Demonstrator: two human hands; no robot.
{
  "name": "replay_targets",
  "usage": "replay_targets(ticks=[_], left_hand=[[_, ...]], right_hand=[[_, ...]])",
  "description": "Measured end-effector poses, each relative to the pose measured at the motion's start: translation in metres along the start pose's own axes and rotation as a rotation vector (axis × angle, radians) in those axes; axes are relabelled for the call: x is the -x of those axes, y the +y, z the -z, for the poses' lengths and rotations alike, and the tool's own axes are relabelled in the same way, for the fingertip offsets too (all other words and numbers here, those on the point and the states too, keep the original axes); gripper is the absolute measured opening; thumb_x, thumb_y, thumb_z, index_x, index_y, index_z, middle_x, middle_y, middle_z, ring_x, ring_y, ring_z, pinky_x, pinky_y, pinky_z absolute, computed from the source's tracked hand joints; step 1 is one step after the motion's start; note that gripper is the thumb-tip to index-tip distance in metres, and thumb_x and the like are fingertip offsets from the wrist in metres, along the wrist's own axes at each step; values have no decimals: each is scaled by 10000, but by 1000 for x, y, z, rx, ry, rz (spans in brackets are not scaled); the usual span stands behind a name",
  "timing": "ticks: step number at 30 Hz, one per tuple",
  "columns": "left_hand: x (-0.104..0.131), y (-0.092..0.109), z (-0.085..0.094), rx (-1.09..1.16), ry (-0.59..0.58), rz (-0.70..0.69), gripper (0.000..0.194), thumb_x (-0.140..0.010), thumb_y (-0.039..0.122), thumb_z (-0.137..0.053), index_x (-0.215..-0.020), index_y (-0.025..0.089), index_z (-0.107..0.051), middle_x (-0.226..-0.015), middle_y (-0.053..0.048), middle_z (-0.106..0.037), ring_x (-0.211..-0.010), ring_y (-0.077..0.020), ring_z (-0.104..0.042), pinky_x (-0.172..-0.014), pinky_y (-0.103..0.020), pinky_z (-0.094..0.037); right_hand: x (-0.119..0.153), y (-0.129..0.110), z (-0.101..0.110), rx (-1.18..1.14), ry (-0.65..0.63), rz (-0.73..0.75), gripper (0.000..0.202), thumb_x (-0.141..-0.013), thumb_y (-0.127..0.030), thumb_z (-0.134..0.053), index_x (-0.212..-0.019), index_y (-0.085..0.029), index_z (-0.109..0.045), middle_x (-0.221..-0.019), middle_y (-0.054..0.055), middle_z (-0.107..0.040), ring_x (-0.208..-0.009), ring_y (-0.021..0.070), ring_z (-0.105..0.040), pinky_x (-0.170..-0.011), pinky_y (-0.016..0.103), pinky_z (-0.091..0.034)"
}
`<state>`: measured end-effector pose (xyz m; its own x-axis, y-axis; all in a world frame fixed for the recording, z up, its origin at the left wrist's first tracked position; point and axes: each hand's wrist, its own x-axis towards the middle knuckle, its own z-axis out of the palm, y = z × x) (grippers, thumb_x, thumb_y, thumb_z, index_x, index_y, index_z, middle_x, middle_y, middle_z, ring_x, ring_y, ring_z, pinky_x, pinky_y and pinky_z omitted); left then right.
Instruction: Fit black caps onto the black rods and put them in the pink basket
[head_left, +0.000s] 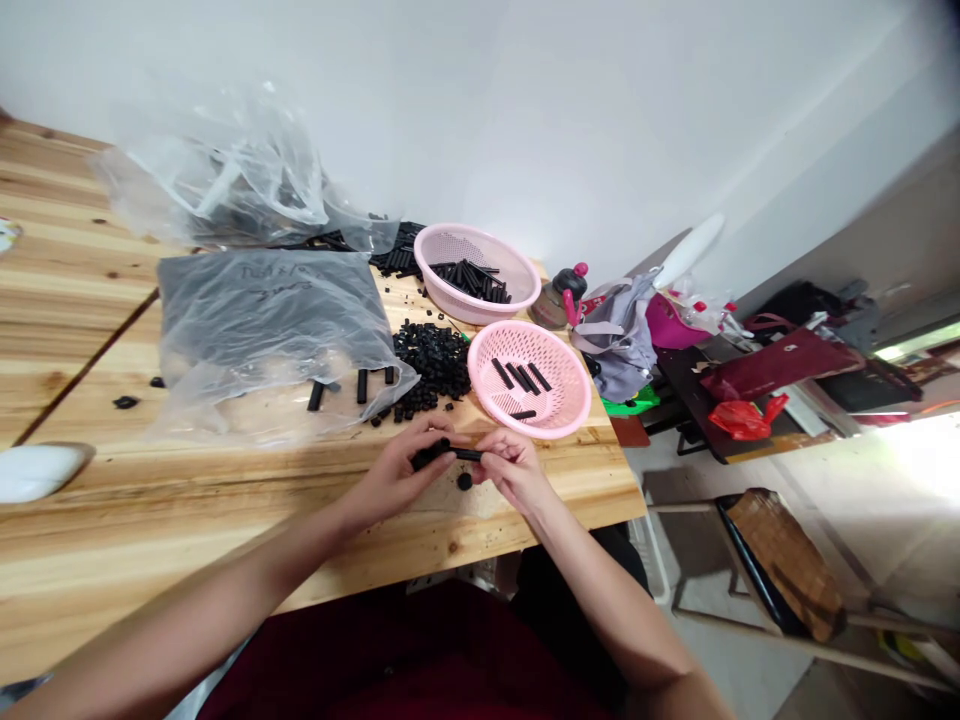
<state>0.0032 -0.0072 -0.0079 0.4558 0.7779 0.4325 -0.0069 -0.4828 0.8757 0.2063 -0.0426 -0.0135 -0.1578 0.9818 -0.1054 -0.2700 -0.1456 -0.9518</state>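
Note:
Over the front of the wooden table, my left hand (pixel 401 468) is closed around a thick black piece (pixel 430 454), its kind partly hidden by the fingers. My right hand (pixel 516 470) pinches the near end of a slim black tube (pixel 468 455), whose other end meets the left fingers. Just below the tube lies a small round black piece (pixel 464 481). Beyond my hands stands a pink basket (pixel 568 405) with several black tubes (pixel 529 377) in it. Left of that basket is a heap of small black caps or blocks (pixel 431 365).
A second pink basket (pixel 442 300) behind holds many black tubes (pixel 472 280). Clear plastic bags (pixel 277 310), one with dark contents, cover the table's left part. A bottle (pixel 555 300) and a grey bag (pixel 619 325) stand beyond the right edge. A white object (pixel 41 473) lies far left.

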Motion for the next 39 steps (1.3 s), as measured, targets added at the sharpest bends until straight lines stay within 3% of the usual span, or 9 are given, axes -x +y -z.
replay_targets(ticks=[4, 9, 22, 25, 27, 30, 33, 35, 39], left_hand=[[-2, 4, -2, 91, 36, 122, 287, -860, 294, -680, -1105, 159, -613, -934, -64, -673, -852, -169, -646, -771, -276, -522], [-1, 15, -14, -52, -31, 117, 265, -817, 176, -627, -1066, 174, -536, -865, -23, -627, -703, -117, -578, -596, -208, -439], [1, 14, -31, -28, -102, 155, 308, -789, 183, -662, -1057, 197, -513, -890, -15, -656, -800, -155, -626, -720, -262, -471], [1, 12, -28, -17, -20, 168, 374, -734, 294, -771, -1018, 188, -554, -964, -38, -661, -792, -160, -609, -698, -262, -472], [-2, 11, -21, 7, 90, 190, 369, -766, 374, -759, -1017, 172, -579, -931, -34, -651, -688, -128, -561, -629, -242, -445], [-6, 9, -12, -16, 180, 180, 294, -867, 410, -653, -1026, 163, -643, -903, -44, -671, -708, -137, -573, -669, -254, -453], [-8, 6, -10, 8, 138, 106, 332, -907, 439, -593, -1085, 175, -681, -1043, -92, -705, -976, -214, -634, -872, -322, -480], [-7, 4, -13, 65, 62, 49, 393, -910, 475, -582, -1150, 179, -679, -1124, -114, -700, -1086, -248, -623, -952, -360, -468], [-4, 2, -23, 131, -86, 34, 405, -923, 472, -571, -1166, 164, -670, -1078, -114, -714, -1002, -238, -653, -892, -347, -497]], right_hand=[[25, -12, 8, 356, 46, 142, 236, -747, -360, -802, -895, -194, -723, -792, 42, -746, -689, 169, -706, -677, 303, -593], [45, -17, -6, 667, 284, 349, 183, -898, -347, -635, -918, -204, -746, -875, 74, -746, -794, 198, -696, -749, 328, -564], [35, 4, -42, 515, 522, 502, 384, -994, -430, -415, -928, -200, -715, -907, 76, -678, -861, 205, -628, -789, 340, -496], [29, 8, -51, 419, 539, 545, 364, -974, -455, -446, -996, -203, -708, -980, 84, -682, -932, 212, -627, -834, 346, -494], [24, 12, -58, 280, 530, 511, 363, -969, -456, -459, -965, -190, -705, -904, 75, -691, -857, 199, -639, -778, 330, -499], [13, 18, -64, 121, 522, 417, 474, -965, -490, -447, -659, -185, -640, -558, 14, -572, -519, 141, -525, -523, 274, -407], [2, 23, -63, 122, 506, 406, 583, -924, -574, -465, -465, -214, -472, -404, -26, -391, -378, 107, -342, -415, 273, -248], [-3, 25, -60, 160, 450, 389, 610, -915, -617, -445, -445, -229, -426, -389, -29, -352, -366, 108, -310, -407, 281, -225], [-7, 24, -56, 296, 409, 346, 639, -927, -664, -377, -441, -250, -343, -394, -24, -317, -388, 123, -279, -416, 298, -230]])
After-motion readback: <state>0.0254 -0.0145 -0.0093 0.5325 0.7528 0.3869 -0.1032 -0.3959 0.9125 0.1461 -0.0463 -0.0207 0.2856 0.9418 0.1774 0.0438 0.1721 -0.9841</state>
